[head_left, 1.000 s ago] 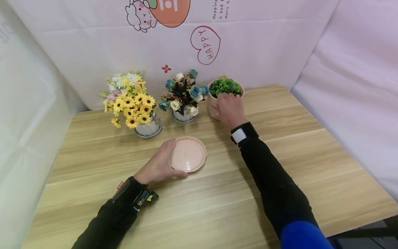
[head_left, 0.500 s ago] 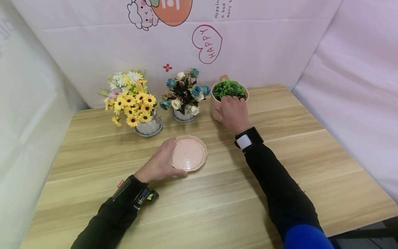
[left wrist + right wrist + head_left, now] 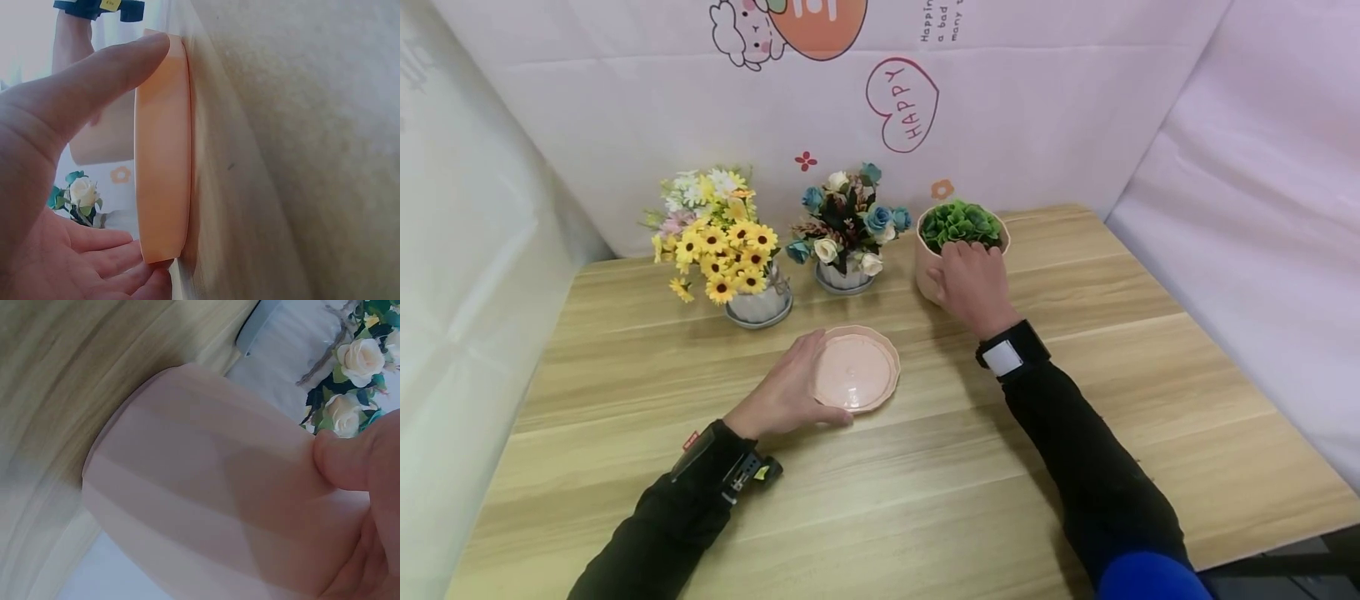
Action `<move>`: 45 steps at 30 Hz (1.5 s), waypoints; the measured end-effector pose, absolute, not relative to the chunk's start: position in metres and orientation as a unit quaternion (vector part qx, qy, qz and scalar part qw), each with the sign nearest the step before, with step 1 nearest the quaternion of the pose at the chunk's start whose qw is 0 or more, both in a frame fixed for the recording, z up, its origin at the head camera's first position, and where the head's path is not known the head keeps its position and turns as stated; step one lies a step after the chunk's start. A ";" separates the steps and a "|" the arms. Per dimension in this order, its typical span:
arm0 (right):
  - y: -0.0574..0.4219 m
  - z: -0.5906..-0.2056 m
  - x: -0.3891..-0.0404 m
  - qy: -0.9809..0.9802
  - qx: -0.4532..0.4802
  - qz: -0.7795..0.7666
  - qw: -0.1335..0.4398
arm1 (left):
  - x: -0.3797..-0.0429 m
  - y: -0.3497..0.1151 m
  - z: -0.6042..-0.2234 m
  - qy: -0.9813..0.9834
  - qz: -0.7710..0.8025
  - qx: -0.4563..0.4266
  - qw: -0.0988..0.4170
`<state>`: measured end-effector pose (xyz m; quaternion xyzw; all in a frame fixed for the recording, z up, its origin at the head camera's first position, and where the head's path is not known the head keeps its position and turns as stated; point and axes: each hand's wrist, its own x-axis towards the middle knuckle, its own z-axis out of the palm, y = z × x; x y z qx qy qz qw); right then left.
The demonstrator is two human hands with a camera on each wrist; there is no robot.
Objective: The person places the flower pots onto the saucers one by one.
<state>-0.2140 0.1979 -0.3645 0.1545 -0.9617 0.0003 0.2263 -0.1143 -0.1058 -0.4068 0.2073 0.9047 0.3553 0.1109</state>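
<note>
In the head view, a pink scalloped saucer (image 3: 854, 372) lies on the wooden table. My left hand (image 3: 784, 392) holds it by its left side. The left wrist view shows the thumb on the saucer's rim (image 3: 164, 150) and fingertips at its opposite edge. Farther back stands a pink flowerpot (image 3: 927, 268) filled with a green leafy plant (image 3: 958, 222). My right hand (image 3: 976, 287) grips the pot's near rim, fingers over the top and thumb outside. In the right wrist view the pot's base (image 3: 134, 415) is close to the tabletop; contact is hard to judge.
Left of the pink pot stands a small white pot of blue and cream roses (image 3: 844, 271) on a grey saucer. Farther left is a white pot (image 3: 757, 304) with yellow daisies. A printed white cloth (image 3: 1015, 125) hangs behind the wooden table (image 3: 887, 500).
The right hand has brought the pink pot a little to the right and toward me, away from the roses. The left hand and saucer have stayed put.
</note>
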 end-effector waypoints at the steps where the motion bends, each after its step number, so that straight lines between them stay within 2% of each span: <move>1: 0.199 -0.364 -0.212 -0.962 0.154 0.000 0.224 | -0.114 -0.106 -0.407 0.904 0.356 0.208 0.111; 5: 0.202 -0.365 -0.203 -0.961 0.157 0.000 0.230 | -0.114 -0.105 -0.406 0.903 0.357 0.210 0.112; 17: 0.208 -0.371 -0.182 -0.939 0.180 -0.012 0.293 | -0.115 -0.103 -0.404 0.903 0.356 0.209 0.116; 45: 0.204 -0.369 -0.156 -0.935 0.215 0.017 0.283 | -0.115 -0.105 -0.405 0.907 0.346 0.210 0.115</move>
